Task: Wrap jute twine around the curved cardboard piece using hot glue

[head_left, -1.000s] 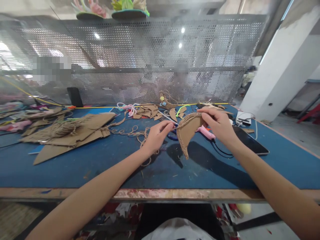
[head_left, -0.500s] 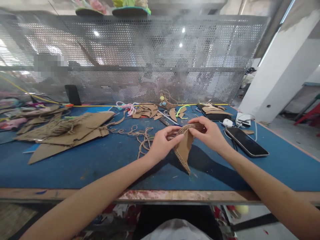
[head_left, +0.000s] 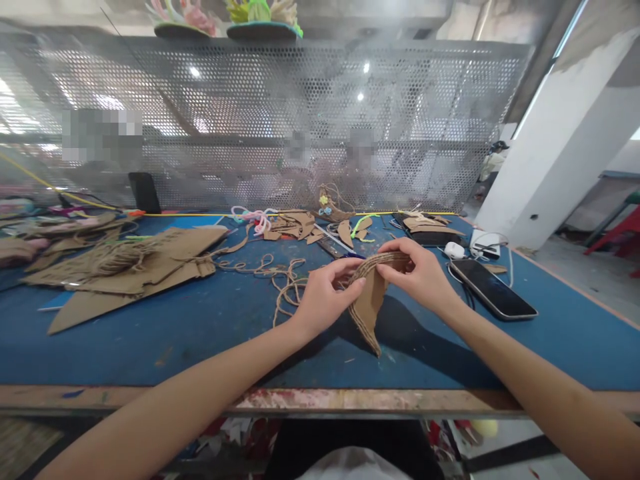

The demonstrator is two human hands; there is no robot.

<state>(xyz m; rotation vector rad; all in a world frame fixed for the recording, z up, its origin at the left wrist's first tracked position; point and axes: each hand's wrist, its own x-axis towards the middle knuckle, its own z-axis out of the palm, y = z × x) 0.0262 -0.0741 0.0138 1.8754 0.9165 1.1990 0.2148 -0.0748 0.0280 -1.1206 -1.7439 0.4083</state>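
Note:
Between my hands is a curved cardboard piece (head_left: 369,310) with layered edges, its pointed end hanging down toward the table. My left hand (head_left: 327,293) pinches its left side, thumb on the near face. The upper right part is gripped by my right hand (head_left: 417,270), thumb in front and fingers behind. Loose brown twine (head_left: 287,283) lies to the left of my left hand. It runs back to a twine bundle (head_left: 125,257) on flat cardboard sheets (head_left: 175,257). Behind my hands, partly hidden, lies a tool with a blue part (head_left: 353,255).
A phone (head_left: 493,288) lies on the blue tabletop (head_left: 200,353) at right, near a white charger (head_left: 454,251) and cables. Cardboard scraps (head_left: 293,225) and coloured pipe cleaners (head_left: 253,219) lie along the back. A perforated metal screen (head_left: 240,127) rises behind.
The view has tilted slightly, so things sit a little lower in the picture. Both hands keep their hold on the cardboard piece, with barely any movement.

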